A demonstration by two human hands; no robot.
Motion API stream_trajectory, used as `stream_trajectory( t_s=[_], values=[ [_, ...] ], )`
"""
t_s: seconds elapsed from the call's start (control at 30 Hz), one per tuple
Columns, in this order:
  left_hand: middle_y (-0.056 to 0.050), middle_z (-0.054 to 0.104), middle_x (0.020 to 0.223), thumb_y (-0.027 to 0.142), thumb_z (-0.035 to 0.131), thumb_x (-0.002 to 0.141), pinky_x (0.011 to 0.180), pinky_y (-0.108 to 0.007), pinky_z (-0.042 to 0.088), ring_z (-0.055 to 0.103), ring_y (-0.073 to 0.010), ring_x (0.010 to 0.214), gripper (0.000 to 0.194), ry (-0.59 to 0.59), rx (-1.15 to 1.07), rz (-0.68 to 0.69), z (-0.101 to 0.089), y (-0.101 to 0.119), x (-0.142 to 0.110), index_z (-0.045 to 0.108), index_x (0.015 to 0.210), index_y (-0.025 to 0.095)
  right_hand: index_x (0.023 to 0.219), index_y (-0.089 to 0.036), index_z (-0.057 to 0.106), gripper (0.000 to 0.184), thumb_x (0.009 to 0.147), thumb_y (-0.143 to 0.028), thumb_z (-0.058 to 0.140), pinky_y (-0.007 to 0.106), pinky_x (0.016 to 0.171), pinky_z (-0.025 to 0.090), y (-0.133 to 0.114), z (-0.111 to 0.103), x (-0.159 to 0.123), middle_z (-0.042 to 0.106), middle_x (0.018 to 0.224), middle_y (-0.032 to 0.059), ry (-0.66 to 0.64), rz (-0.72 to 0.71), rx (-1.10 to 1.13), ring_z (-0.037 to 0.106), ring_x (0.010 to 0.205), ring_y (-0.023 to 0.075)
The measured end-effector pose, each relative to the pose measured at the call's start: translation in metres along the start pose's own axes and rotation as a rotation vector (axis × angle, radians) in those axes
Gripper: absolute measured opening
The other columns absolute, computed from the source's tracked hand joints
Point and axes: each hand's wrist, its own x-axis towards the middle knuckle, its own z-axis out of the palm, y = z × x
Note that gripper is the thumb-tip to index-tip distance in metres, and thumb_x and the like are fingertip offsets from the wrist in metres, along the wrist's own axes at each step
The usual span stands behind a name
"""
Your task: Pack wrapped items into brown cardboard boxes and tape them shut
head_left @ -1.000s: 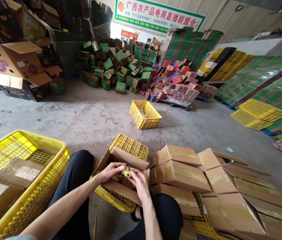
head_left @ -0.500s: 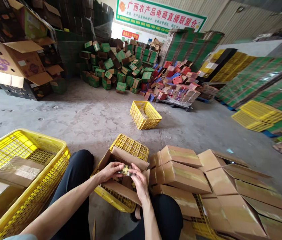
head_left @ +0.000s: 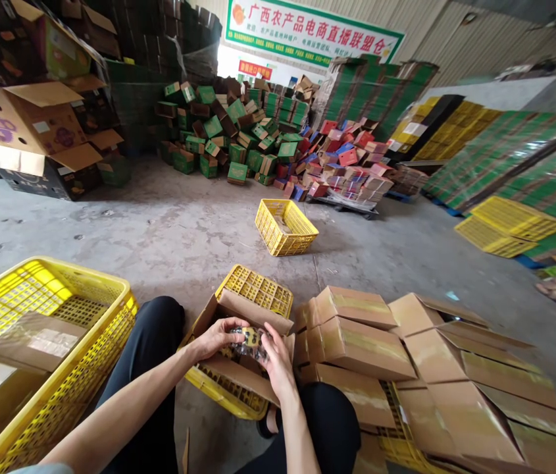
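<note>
Above an open cardboard box [head_left: 243,378], both hands hold a small yellow packet with black markings in clear crinkled plastic [head_left: 251,338]. My left hand [head_left: 221,336] pinches its left end between thumb and fingers. Curled around the right end is my right hand [head_left: 276,354], its fingers against the loose clear plastic. What the packet contains I cannot make out. The box has raised flaps and rests on an upturned-looking yellow plastic crate [head_left: 255,289] between the knees. Its contents are mostly hidden behind the hands and flaps.
Closed cardboard boxes [head_left: 356,342] are stacked close on the right. A large yellow crate [head_left: 104,280] holding cartons stands at the left knee. Ahead on the concrete floor sits another yellow crate [head_left: 287,230]. Farther back lies a heap of green cartons [head_left: 238,172].
The packet has turned in the hands, showing a different yellow face and more loose plastic. The right fingers have shifted and spread a little; the left hand stays nearly in place.
</note>
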Motion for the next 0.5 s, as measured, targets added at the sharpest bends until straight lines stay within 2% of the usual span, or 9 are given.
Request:
stream_trajectory(
  t_s=[0.07, 0.13, 0.2, 0.3, 0.4, 0.5],
  values=[
    [-0.01, 0.076, 0.105, 0.036, 0.099, 0.066, 0.089, -0.034, 0.052, 0.072, -0.0224, 0.09, 0.06, -0.016, 0.02, 0.002, 0.001, 0.0001, -0.0004, 0.075, 0.118, 0.015, 0.134, -0.034, 0.068, 0.066, 0.075, -0.055, 0.087, 0.046, 0.09, 0.062, 0.0024, 0.0013, -0.0012, 0.07, 0.136, 0.0085, -0.052, 0.041, -0.067, 0.069, 0.122, 0.0326],
    [-0.011, 0.075, 0.108, 0.036, 0.099, 0.066, 0.091, -0.035, 0.052, 0.072, -0.0235, 0.094, 0.062, -0.017, 0.039, 0.007, 0.0014, -0.0001, -0.0003, 0.075, 0.119, 0.015, 0.124, -0.03, 0.073, 0.059, 0.072, -0.055, 0.088, 0.045, 0.085, 0.064, 0.0039, 0.0015, -0.0009, 0.075, 0.127, 0.0091, -0.079, 0.053, -0.112, 0.073, 0.112, 0.033],
    [-0.012, 0.072, 0.122, 0.038, 0.098, 0.066, 0.094, -0.035, 0.052, 0.071, -0.026, 0.104, 0.067, 0.0, 0.032, 0.011, 0.0009, -0.0007, 0.0003, 0.073, 0.125, 0.018, 0.116, -0.028, 0.076, 0.055, 0.071, -0.057, 0.089, 0.045, 0.082, 0.065, 0.0041, 0.0008, 0.0004, 0.077, 0.121, 0.0088, -0.07, 0.037, -0.136, 0.075, 0.108, 0.0335],
    [-0.014, 0.065, 0.137, 0.048, 0.094, 0.072, 0.094, -0.035, 0.054, 0.067, -0.0283, 0.117, 0.075, 0.06, 0.021, -0.022, -0.0019, -0.0028, 0.0014, 0.066, 0.137, 0.022, 0.114, -0.027, 0.077, 0.056, 0.068, -0.057, 0.09, 0.045, 0.085, 0.065, 0.0039, -0.0004, 0.0023, 0.079, 0.118, 0.0084, -0.029, -0.008, -0.15, 0.075, 0.108, 0.0335],
    [-0.015, 0.064, 0.14, 0.063, 0.085, 0.077, 0.092, -0.039, 0.058, 0.07, -0.0279, 0.111, 0.081, 0.121, 0.054, -0.147, -0.0053, -0.0063, 0.0018, 0.06, 0.144, 0.024, 0.112, -0.025, 0.078, 0.055, 0.068, -0.056, 0.091, 0.044, 0.092, 0.062, 0.0046, -0.0004, 0.0034, 0.08, 0.116, 0.0087, -0.004, -0.065, -0.153, 0.075, 0.109, 0.0326],
    [-0.015, 0.069, 0.132, 0.071, 0.082, 0.076, 0.089, -0.04, 0.06, 0.075, -0.026, 0.098, 0.082, 0.095, 0.063, -0.257, -0.0054, -0.0079, 0.0011, 0.064, 0.139, 0.022, 0.108, -0.024, 0.08, 0.054, 0.066, -0.057, 0.092, 0.046, 0.096, 0.06, 0.0056, 0.0004, 0.0042, 0.081, 0.113, 0.0087, -0.012, -0.095, -0.155, 0.074, 0.108, 0.0336]
  ],
)
